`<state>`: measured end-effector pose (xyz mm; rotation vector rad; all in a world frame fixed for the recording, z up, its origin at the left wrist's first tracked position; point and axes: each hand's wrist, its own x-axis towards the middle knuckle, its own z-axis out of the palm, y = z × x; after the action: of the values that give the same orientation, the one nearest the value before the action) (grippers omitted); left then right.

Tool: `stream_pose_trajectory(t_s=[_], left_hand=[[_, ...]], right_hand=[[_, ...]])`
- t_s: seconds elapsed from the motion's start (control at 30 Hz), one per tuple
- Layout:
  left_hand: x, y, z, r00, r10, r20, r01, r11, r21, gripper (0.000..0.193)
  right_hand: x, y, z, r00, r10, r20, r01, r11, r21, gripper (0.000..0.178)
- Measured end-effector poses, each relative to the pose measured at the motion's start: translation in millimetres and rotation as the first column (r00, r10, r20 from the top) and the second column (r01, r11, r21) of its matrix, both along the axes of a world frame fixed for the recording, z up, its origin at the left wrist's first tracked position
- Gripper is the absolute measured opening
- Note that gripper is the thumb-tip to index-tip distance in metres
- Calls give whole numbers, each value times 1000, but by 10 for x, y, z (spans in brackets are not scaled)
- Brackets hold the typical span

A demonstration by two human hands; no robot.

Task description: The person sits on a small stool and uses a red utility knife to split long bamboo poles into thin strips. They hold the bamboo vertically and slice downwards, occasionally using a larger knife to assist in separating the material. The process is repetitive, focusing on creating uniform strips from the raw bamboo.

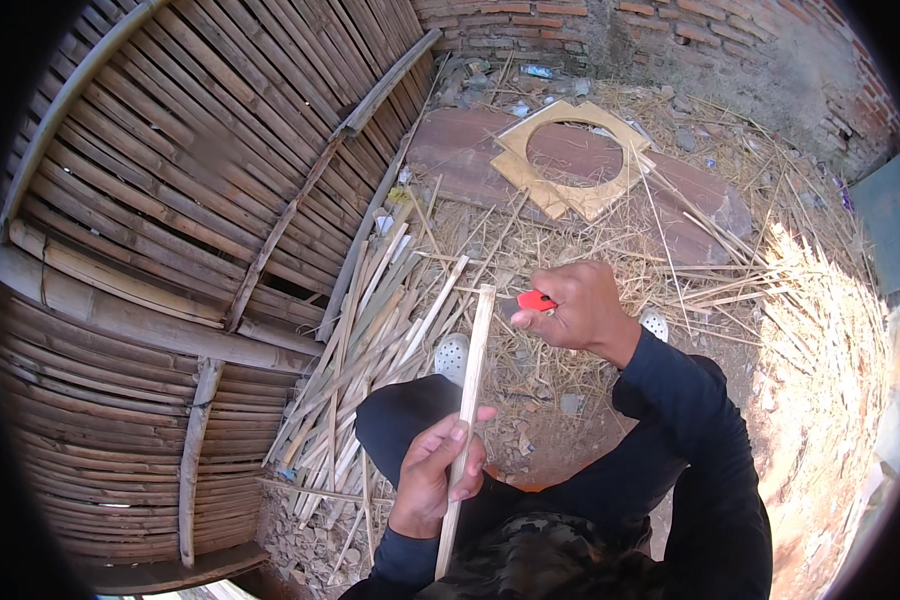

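My left hand is closed around a long, pale bamboo strip, gripping it below its middle. The strip stands nearly upright in front of me, and its lower end runs down beside my lap. Near its top end, my right hand is wrapped around a knife with a red handle. A short piece of dark blade points left toward the strip's edge; whether it touches the strip I cannot tell. Most of the handle is hidden inside my right fist.
A heap of split bamboo strips lies to the left, beside a bamboo slat wall. Ahead, a wooden frame with a round hole rests on a reddish-brown board. Shavings litter the ground around my light perforated shoes.
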<state>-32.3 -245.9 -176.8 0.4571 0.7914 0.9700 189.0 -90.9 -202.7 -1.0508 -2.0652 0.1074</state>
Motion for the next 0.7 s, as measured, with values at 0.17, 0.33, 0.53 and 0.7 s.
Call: stream_pose_trajectory(t_s=[0.17,0.33,0.53,0.7], left_hand=[[6,-28,4,1000,-7,25,8,1000,-18,37],[21,-26,-33,998,-19,62,20,999,-27,34],[1,-12,-79,986,-67,150,70,998,-11,32],[19,-26,-84,985,-74,156,76,997,-8,33]], right_hand=[[-131,-15,16,997,56,45,-62,987,148,56],[-188,-79,-21,996,77,52,-84,985,151,55],[-125,92,-36,999,-31,27,27,990,141,55],[-77,132,-9,999,19,27,-23,987,159,64]])
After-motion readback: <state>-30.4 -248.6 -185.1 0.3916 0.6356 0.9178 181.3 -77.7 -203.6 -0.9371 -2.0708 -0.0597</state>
